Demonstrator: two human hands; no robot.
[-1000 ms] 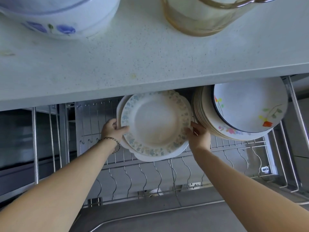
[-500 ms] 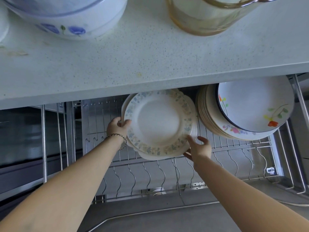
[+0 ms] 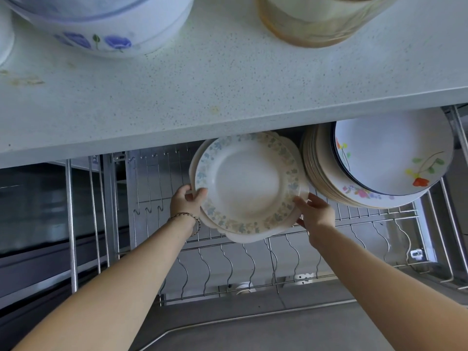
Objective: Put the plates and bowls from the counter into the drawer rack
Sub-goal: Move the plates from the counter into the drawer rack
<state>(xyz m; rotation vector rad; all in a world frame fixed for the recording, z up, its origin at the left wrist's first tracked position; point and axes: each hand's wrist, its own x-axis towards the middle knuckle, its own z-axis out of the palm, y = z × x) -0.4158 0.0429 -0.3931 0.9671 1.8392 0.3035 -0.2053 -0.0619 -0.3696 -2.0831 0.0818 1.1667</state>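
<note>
One glossy white bowl (image 3: 106, 26), painted with blue flowers, sits up and left of the plate (image 3: 249, 183). At the plate's left rim the left hand (image 3: 186, 201), a thin braided bracelet (image 3: 187, 216) on its wrist, grips the edge, thumb in front and fingers curled behind. That plate is round, smooth and cream, ringed with faded blue and yellow blossoms. It stands upright with scalloped white plates close behind it, over the chrome wire rack (image 3: 228, 264); whether it sits in the wires I cannot tell. Up and right of it stands an amber glass pot (image 3: 316, 24). The right hand (image 3: 315, 214) touches the plate's lower right rim with loosely spread fingers. Right of the plate leans a thick stack (image 3: 395, 158) of flowered plates. Above the plate runs a pale speckled stone counter (image 3: 228, 92); below it lies a dull grey surface.
</note>
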